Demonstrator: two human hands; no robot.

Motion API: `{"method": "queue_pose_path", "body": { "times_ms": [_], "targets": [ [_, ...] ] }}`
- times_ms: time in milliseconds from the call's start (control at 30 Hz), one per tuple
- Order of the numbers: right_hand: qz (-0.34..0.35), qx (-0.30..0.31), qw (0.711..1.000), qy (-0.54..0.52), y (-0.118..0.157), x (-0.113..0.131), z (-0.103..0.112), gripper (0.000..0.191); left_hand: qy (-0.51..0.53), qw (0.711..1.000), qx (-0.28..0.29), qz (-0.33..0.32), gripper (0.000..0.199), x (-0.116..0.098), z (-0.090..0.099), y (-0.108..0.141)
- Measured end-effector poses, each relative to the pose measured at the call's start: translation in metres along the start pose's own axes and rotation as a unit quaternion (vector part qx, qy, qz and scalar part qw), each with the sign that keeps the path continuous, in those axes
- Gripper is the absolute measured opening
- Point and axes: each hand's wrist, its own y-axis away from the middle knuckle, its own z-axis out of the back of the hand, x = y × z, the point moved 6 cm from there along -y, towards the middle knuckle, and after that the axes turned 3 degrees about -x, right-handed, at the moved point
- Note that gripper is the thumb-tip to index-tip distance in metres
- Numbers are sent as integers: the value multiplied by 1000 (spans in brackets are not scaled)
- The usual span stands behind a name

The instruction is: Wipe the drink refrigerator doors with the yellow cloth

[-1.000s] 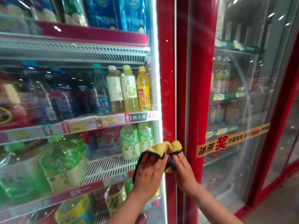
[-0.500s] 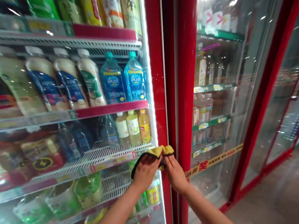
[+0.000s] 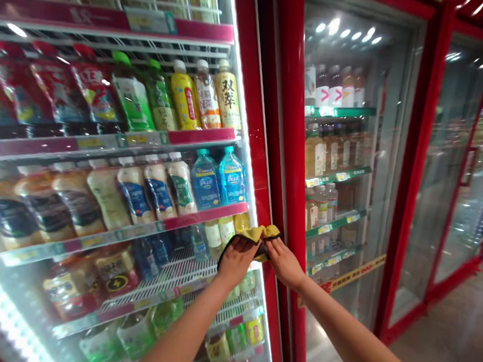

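Note:
A yellow cloth with a black edge [image 3: 255, 234] lies against the red frame of a glass-door drinks cooler [image 3: 260, 149]. My left hand [image 3: 236, 257] presses on the cloth's left part, its fingers wrapped by the fabric and pointing up. Just right of it, my right hand [image 3: 282, 261] holds the cloth's right end against the red frame. The two hands are close together, with a dark fold of cloth between them. Some fingertips are hidden under the cloth.
Shelves of bottles [image 3: 180, 188] fill the lit cooler on the left. To the right stands a second cooler with green-edged shelves [image 3: 338, 224] and a printed yellow strip [image 3: 356, 274]. More red-framed doors [image 3: 457, 160] recede beyond it, beside a grey floor [image 3: 453, 322].
The view has tilted up, so the shelves sit lower and upper rows of bottles show. Both hands keep hold of the cloth, still on the red frame.

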Motion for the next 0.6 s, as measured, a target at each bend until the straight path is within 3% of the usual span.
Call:
{"method": "queue_pose_path", "body": {
  "times_ms": [67,133,333,433,500,600],
  "targets": [
    [6,-1,1000,-6,-11,-2,4,55,-11,1000,8,11,79,7,7,-6],
    [7,-17,1000,-24,-45,-7,24,56,-28,998,-7,50,81,22,29,-28],
    [50,-90,994,-45,-221,-32,128,54,-49,987,-85,124,73,92,126,-151],
    [88,-104,990,-37,-288,-44,163,53,-44,982,-114,144,70,125,159,-199],
    [109,-102,988,-32,-311,-49,175,51,-38,982,-120,142,68,136,169,-215],
    [132,-106,985,-30,-312,-49,180,50,-40,980,-125,146,67,137,170,-217]
  ]
}}
